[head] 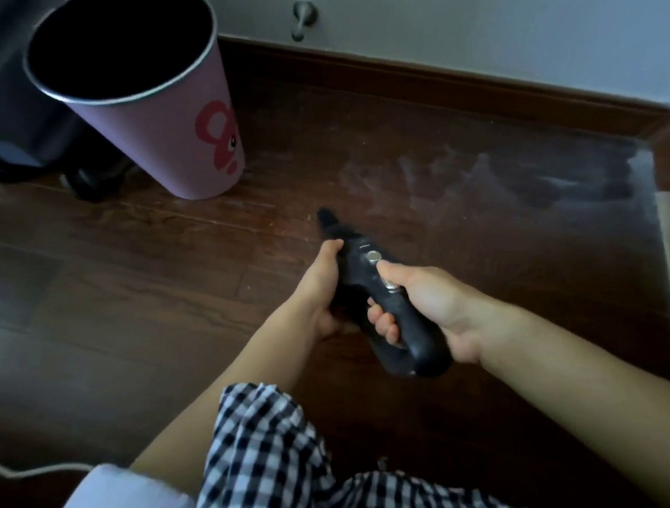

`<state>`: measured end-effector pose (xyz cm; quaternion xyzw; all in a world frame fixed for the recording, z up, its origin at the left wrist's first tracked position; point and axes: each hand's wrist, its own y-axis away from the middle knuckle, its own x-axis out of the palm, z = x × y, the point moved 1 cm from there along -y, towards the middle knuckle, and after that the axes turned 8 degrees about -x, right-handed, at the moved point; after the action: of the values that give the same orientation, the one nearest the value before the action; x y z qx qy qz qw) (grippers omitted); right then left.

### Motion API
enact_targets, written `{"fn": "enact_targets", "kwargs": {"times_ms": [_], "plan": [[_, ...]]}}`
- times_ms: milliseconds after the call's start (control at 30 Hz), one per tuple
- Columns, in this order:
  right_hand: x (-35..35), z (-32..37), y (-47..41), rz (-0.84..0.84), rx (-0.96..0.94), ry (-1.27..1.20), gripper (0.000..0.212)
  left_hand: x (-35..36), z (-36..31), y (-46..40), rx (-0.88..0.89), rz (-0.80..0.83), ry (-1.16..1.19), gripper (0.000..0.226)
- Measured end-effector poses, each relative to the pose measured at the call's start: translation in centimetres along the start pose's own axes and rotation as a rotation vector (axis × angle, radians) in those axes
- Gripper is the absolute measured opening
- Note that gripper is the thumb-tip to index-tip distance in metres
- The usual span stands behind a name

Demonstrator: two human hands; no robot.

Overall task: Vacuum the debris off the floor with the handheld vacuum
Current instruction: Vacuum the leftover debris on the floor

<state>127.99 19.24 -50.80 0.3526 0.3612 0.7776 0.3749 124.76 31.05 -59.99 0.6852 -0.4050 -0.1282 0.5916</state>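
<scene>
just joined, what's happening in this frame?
A person holds a black handheld vacuum in both hands: the right hand grips the handle, thumb near the round button, and the left hand grips the body. The nozzle points down at the dusty wooden floor, near a pink bin.

Dusty dark wood floor [131,300] under a pink bin [173,146]

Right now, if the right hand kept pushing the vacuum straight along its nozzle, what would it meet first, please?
Probably the bare wooden floor just ahead of the handheld vacuum nozzle in the right hand; depth is unclear.
</scene>
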Motion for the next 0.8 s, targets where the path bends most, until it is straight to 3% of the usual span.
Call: {"fn": "enact_targets", "kwargs": {"times_ms": [200, 333, 467, 800], "plan": [[1.8, 6.0, 0.2, 0.056, 0.075, 0.090, 0.039, -0.4, -4.1, 3.0, -0.023, -0.064, 0.018, 0.057], [3.7, 8.3, 2.9, 0.013, -0.039, 0.202, 0.035, 1.0, -7.7, 6.1, 0.032, 0.006, -0.058, 0.061], [5.6, 10.2, 7.2, 0.023, -0.158, 0.127, 0.031, 2.3, -11.5, 11.1, 0.151, 0.104, -0.149, 0.049], [10.9, 14.0, 13.8, 0.210, -0.387, 0.285, 0.021, 2.1, -16.6, 22.2, 0.417, 0.221, -0.121, 0.044]]}}
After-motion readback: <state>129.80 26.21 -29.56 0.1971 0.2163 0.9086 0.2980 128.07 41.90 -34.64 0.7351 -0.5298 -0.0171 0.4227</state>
